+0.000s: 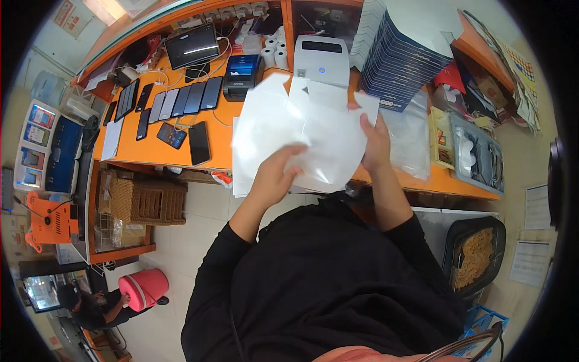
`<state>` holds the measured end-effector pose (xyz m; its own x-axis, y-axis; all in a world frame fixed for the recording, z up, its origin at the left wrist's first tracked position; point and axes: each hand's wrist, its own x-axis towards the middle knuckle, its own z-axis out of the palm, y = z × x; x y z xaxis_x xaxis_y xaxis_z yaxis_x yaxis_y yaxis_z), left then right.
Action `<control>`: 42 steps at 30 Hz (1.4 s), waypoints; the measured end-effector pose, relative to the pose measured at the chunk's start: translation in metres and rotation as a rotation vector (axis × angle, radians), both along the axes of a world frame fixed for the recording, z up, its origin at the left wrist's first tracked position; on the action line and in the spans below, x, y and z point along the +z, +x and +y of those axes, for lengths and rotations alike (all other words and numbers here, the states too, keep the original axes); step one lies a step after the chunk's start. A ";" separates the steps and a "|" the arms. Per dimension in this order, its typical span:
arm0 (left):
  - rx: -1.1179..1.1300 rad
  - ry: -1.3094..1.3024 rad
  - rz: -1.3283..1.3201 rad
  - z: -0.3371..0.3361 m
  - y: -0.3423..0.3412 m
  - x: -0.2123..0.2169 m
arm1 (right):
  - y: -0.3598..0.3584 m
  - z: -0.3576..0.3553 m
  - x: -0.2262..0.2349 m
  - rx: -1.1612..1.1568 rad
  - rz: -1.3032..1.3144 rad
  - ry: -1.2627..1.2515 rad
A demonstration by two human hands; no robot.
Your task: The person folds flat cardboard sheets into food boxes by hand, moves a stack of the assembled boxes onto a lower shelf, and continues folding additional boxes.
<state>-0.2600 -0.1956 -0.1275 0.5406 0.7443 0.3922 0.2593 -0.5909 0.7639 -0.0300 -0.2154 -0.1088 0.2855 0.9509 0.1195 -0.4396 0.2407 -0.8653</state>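
A glossy white unfolded carton (265,123) with notched tabs spans the space in front of me, above the orange counter (136,148). My right hand (377,145) grips its right edge, thumb on the near face and the other fingers partly hidden behind. Across its lower middle lies my left hand (277,175), fingers stretched out and thumb apart, slightly blurred. More white sheet edges show beneath the carton at its left. Just beyond it on the right stands a tall stack of dark blue and white folded boxes (407,60).
A white printer (321,60) and a blue-black receipt printer (243,75) stand behind. Several phones (199,143) lie on the left. Clear plastic bags (410,136) and a grey cutlery tray (476,157) are to the right. At lower left, another person holds a red bucket (143,288).
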 end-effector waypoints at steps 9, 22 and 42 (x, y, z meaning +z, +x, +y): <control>0.170 -0.926 -0.691 0.011 0.037 0.029 | -0.043 -0.037 -0.008 0.083 -0.729 0.537; 0.093 -0.764 -0.748 -0.023 0.057 0.018 | -0.047 -0.031 -0.015 -0.278 -1.282 0.337; 0.206 -0.367 0.241 -0.025 0.004 -0.035 | -0.026 0.013 -0.032 0.064 -1.040 0.166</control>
<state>-0.2559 -0.2203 -0.1621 0.4104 0.9112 -0.0345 0.5381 -0.2115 0.8159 -0.0562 -0.2026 -0.1405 -0.0823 0.9098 0.4067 0.4838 0.3933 -0.7819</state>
